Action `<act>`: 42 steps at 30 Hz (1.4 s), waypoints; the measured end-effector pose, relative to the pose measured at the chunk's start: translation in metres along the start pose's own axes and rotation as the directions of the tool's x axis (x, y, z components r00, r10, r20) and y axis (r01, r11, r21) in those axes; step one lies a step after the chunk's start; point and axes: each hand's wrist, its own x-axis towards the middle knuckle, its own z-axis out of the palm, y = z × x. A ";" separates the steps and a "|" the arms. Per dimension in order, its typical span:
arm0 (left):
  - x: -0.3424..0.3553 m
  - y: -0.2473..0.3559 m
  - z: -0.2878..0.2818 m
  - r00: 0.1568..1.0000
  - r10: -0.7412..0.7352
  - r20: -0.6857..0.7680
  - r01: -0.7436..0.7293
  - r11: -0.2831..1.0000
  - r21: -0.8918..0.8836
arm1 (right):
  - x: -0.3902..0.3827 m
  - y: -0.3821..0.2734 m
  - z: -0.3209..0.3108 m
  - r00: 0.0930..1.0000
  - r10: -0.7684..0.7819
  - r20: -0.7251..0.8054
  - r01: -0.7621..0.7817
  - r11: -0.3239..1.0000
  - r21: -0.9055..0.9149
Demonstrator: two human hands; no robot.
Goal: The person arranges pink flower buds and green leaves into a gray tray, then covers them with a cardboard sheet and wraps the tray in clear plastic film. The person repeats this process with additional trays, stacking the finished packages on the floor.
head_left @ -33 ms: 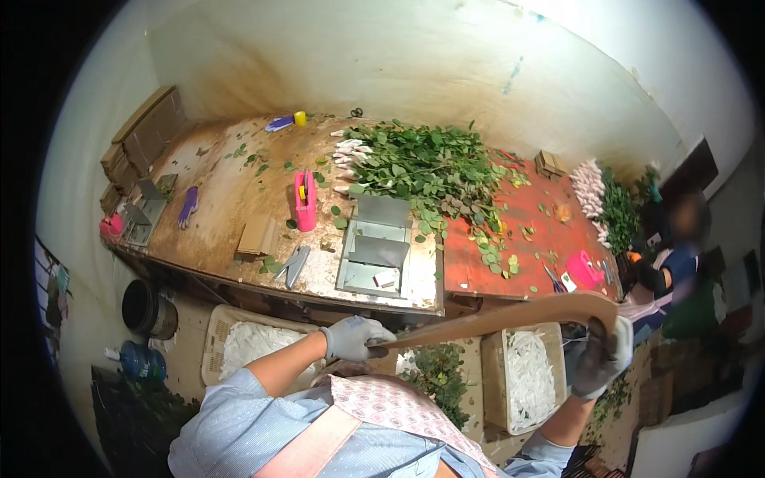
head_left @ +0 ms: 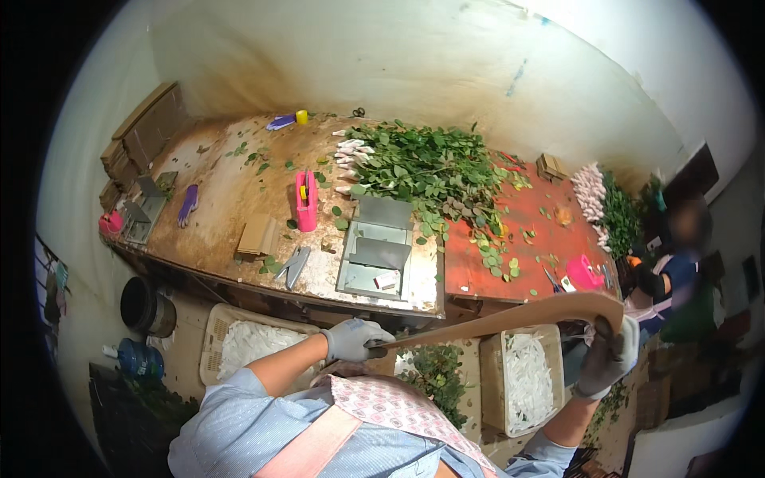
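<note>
A long strip of brown cardboard [head_left: 502, 320] stretches in front of my body, over the gap between table and apron. Its left end is pinched by my left hand [head_left: 355, 340], which wears a grey-and-white glove. At the other end, where the strip curls over and downward, my right hand [head_left: 609, 362] grips it in a matching glove with darkened fingers. On the table beyond lies a grey metal tray-like frame [head_left: 381, 253] with upright plates and a small white card in it. A grey stapler-like tool [head_left: 296, 268] rests left of that frame.
Leafy stems with pale wrapped heads [head_left: 422, 167] cover the table's middle, by a pink holder [head_left: 306, 201] and folded cardboard [head_left: 256, 236]. Below stand two crates [head_left: 209, 350] [head_left: 494, 390] of white strips, with cut foliage [head_left: 438, 382] between. A co-worker [head_left: 665, 279] is at right.
My right hand and the curled end of the cardboard strip have shifted very slightly to the right. My left hand keeps its grip in nearly the same place.
</note>
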 end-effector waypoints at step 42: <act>0.093 -0.267 -0.079 0.834 -0.448 -0.321 0.408 0.893 -0.187 | -0.016 -0.026 0.599 -0.518 -0.538 0.666 -0.395 0.840 0.371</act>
